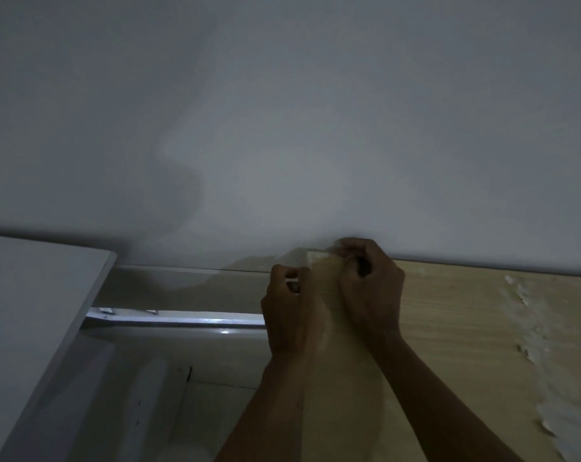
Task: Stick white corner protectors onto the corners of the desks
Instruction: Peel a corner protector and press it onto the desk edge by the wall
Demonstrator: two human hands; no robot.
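Pinching pale, blurred corner protector (344, 245), right hand (370, 281), desk (465, 328) corner.

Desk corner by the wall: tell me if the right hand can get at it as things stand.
Probably yes. The right hand is already at the far corner of the wooden desk, fingers curled there against the wall. The left hand sits beside it, not across its way.
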